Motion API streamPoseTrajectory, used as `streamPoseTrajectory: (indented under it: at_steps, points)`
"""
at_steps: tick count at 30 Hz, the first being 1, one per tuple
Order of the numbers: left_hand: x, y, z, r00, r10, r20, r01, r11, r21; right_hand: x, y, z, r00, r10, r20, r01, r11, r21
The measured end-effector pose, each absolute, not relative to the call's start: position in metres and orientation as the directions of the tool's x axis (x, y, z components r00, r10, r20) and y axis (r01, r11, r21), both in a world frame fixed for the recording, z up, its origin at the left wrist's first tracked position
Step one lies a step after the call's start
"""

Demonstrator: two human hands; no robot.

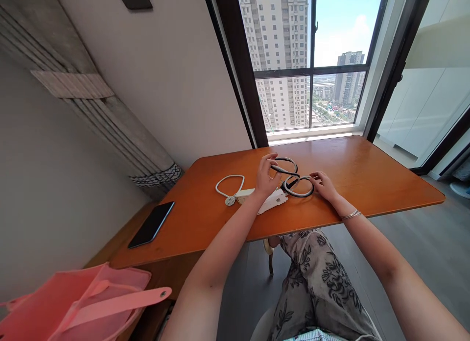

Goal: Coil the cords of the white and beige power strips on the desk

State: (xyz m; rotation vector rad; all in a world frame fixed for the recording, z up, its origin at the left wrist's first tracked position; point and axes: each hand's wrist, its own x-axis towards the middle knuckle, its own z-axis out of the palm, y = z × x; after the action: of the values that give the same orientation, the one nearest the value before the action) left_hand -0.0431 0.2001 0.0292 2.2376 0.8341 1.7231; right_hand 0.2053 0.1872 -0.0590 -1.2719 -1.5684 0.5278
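Note:
A black-and-white cable (299, 195) lies in several loops near the middle of the wooden table (370, 177). My left hand (267, 177) has its fingers curled around the upper left loop. At the right edge of the lower loop, the fingertips of my right hand (325, 186) pinch the cable. Beneath my left wrist is a white power strip (273, 201), partly hidden by the forearm. Its white cord (229, 177) bends in a loop to the left, ending at a round white plug (230, 201).
A black tablet or phone (152, 225) lies at the table's left side. A pink bag (84, 302) with a strap stands at lower left. Behind the table is a window (310, 71), with a tied curtain (121, 120) to the left. My legs are under the front edge.

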Motion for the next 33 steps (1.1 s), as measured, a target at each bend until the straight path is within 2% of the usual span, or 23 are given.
streamPoseTrajectory:
  at_steps: [4,8,12,16,18,20,23,26,29,31,33]
  points:
    - [-0.032,0.188,0.028,0.308,0.486,0.818,0.324,-0.862,0.390,0.200,0.169,-0.045,-0.028,0.824,0.565,0.485,0.506,-0.714]
    - [-0.029,0.179,0.037,0.511,0.390,0.766,0.282,-0.918,0.279,0.174,0.147,-0.032,-0.112,0.792,0.601,0.301,0.603,-0.739]
    - [-0.032,0.173,0.044,0.637,0.302,0.709,0.205,-0.953,0.221,0.146,0.134,-0.015,-0.114,0.831,0.545,0.163,0.556,-0.815]
    - [-0.042,0.170,0.028,0.538,0.294,0.790,0.280,-0.946,0.161,0.144,0.134,0.005,-0.007,0.895,0.445,-0.026,0.445,-0.895]
    - [-0.049,0.169,0.014,0.478,0.338,0.811,0.402,-0.905,0.141,0.150,0.136,0.012,0.089,0.917,0.389,-0.134,0.398,-0.907]
    - [-0.056,0.169,0.002,0.493,0.440,0.751,0.523,-0.839,0.148,0.157,0.140,0.016,0.177,0.929,0.325,-0.223,0.360,-0.906]
    - [-0.063,0.169,-0.004,0.540,0.666,0.515,0.701,-0.694,0.162,0.165,0.144,0.016,0.253,0.934,0.251,-0.323,0.326,-0.888]
    - [-0.066,0.169,0.003,0.497,0.840,0.217,0.834,-0.531,0.150,0.172,0.145,0.013,0.296,0.925,0.237,-0.302,0.326,-0.896]
    - [-0.068,0.168,0.012,0.487,0.872,0.041,0.865,-0.489,0.114,0.182,0.147,0.009,0.378,0.893,0.244,-0.183,0.331,-0.926]
    - [-0.070,0.167,0.015,0.493,0.869,0.039,0.865,-0.495,0.087,0.190,0.151,0.006,0.464,0.850,0.248,-0.152,0.352,-0.923]
    - [-0.071,0.167,0.015,0.459,0.883,0.096,0.882,-0.466,0.065,0.200,0.158,0.001,0.568,0.794,0.216,-0.202,0.389,-0.899]
